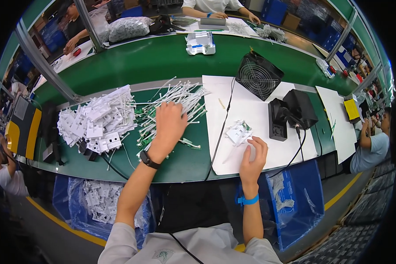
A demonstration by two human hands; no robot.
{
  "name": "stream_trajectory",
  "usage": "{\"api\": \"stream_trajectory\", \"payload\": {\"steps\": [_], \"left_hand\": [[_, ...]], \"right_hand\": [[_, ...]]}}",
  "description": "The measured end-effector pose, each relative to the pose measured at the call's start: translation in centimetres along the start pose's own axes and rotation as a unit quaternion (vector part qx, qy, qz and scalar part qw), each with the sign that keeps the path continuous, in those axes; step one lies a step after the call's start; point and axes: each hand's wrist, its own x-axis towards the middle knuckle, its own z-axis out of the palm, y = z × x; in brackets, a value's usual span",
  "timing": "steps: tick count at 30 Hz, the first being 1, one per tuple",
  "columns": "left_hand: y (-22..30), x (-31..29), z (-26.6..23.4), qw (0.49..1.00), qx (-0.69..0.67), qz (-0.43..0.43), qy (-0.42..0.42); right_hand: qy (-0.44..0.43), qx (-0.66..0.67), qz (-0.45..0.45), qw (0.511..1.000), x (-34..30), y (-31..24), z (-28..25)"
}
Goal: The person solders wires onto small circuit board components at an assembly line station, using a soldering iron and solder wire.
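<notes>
My left hand (169, 123) is over a pile of white cables (191, 97), some with small green circuit boards (190, 143) at their ends. Its fingers bend down around the cables, and the fingertips are hidden. On the white sheet, my right hand (254, 160) holds nothing, with thumb and fingers apart. Just beyond its fingertips lies a white plastic housing (238, 133) with a bit of green board at its edge. Left of the cables, a heap of white plastic housings (99, 125) covers the green bench.
A black fan (259, 75) and black box-shaped devices (278, 119) stand on the white sheet (220, 154); black leads cross the bench. Beyond runs a green conveyor (154, 57) carrying a white housing (200, 43). Blue bins (312, 180) stand below. Other people work around.
</notes>
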Motion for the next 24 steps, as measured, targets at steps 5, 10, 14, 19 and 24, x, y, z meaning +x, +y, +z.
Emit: {"api": "stream_trajectory", "payload": {"steps": [5,10,14,19,24], "left_hand": [[-1.8,1.8,-0.7,0.999,0.019,0.001,-0.049],[-1.7,3.3,-0.6,0.988,0.028,-0.018,-0.154],[-2.5,4.2,0.4,0.963,0.079,-0.039,-0.255],[-4.6,5.9,0.6,0.965,0.083,-0.061,-0.24],[-5.5,7.1,0.3,0.951,0.054,-0.107,-0.286]], "right_hand": [[0.004,0.006,-0.009,1.0,0.0,0.1,0.1],[0.005,0.007,-0.009,1.0,-0.1,0.4,-0.1],[0.004,0.009,-0.01,1.0,-0.3,0.4,-0.2],[0.012,0.003,-0.012,1.0,-0.2,0.1,-0.4],[0.008,0.006,-0.02,1.0,-0.3,0.1,-0.4]]}}
